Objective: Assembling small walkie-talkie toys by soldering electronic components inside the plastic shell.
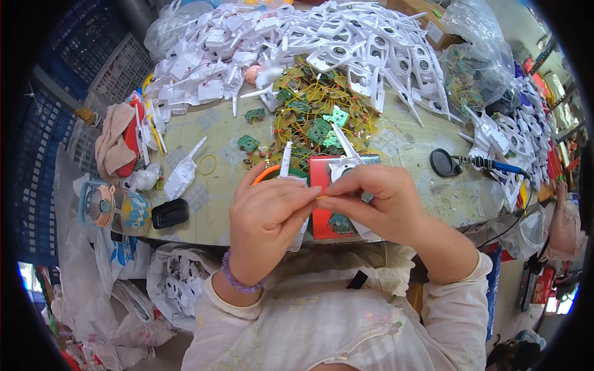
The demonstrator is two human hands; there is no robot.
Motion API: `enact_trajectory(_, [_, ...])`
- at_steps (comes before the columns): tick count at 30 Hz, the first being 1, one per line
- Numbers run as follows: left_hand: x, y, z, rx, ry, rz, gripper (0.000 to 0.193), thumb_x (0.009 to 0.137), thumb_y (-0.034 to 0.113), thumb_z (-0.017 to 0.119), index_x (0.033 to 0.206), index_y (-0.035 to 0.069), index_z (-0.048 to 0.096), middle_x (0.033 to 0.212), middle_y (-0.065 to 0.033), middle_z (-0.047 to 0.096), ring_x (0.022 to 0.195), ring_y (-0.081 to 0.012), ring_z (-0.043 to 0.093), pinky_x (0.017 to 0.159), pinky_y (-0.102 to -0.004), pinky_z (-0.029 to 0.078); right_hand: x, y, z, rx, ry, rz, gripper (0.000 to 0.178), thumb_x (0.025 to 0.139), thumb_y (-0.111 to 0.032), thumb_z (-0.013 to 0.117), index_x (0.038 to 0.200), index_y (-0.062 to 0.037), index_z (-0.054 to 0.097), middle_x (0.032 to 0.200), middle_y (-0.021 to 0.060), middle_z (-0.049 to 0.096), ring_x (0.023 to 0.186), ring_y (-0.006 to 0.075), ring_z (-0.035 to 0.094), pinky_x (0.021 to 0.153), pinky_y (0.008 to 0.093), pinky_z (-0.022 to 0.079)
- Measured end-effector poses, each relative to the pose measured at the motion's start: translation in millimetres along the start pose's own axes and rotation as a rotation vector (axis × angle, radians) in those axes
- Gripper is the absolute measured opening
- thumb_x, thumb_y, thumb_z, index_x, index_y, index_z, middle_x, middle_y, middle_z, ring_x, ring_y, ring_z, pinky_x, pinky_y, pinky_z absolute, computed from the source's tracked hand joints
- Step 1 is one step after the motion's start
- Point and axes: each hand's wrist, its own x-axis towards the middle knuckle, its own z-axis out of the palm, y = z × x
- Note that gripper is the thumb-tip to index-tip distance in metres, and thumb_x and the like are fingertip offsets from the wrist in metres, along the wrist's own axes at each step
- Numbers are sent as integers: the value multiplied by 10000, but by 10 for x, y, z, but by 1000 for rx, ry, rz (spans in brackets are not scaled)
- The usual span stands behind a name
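Observation:
My left hand point(266, 213), with a purple bead bracelet at the wrist, is curled around a white plastic casing point(286, 159) with a narrow stem. Beside its fingers an orange curved handle point(265, 174) sticks out. My right hand point(387, 201) is closed in a pinch, its fingertips meeting those of the left. A thin yellow wire point(321, 197) shows between them, its ends hidden. Under the right hand another white casing point(344, 147) lies over a red block point(320, 170). A green circuit board point(340, 224) shows below the right fingers.
White casings point(346, 43) are heaped at the back, with wired circuit boards point(309, 102) before them. A soldering iron point(501, 167) is at the right. A black case point(170, 214), a clear jar point(99, 201) and a loose casing point(184, 176) lie left.

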Motion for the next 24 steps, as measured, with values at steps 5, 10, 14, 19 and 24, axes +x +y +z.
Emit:
enact_trajectory(5, [7,47,162,224,14,111,161,725,77,725,880,118,711,790,-29,659,797,-199,643,971,-487,382,-548,148,-124,248,599,130,89,825,-10,676,908,-7,643,811,56,655,689,93,594,632,209,463])
enact_trajectory(10, [35,130,209,268,-25,146,185,746,65,694,928,98,691,852,-42,647,827,-195,636,1016,-523,342,-1208,497,-426,480,1192,331,89,907,-111,604,945,-31,605,748,7,594,615,51,507,537,185,394])
enact_trajectory(14, [98,174,260,298,-52,237,159,759,76,674,918,76,679,846,-44,640,811,-184,633,1044,-550,310,-1692,794,-905,355,1585,279,227,905,-112,605,1106,-46,522,835,8,553,670,48,481,547,172,369])
enact_trajectory(19, [156,108,264,330,-149,300,148,748,74,665,896,77,676,837,-44,647,800,-184,639,1042,-557,314,-1711,833,-1567,166,1618,371,375,858,-225,681,1156,-59,525,807,-57,485,644,29,386,539,176,308])
enact_trajectory(24, [217,118,255,332,-176,296,169,695,62,747,853,90,695,820,-39,673,791,-190,654,1014,-535,381,-1760,984,-1882,9,1241,579,250,868,-226,670,1068,-78,640,721,-87,506,532,-14,336,452,165,211])
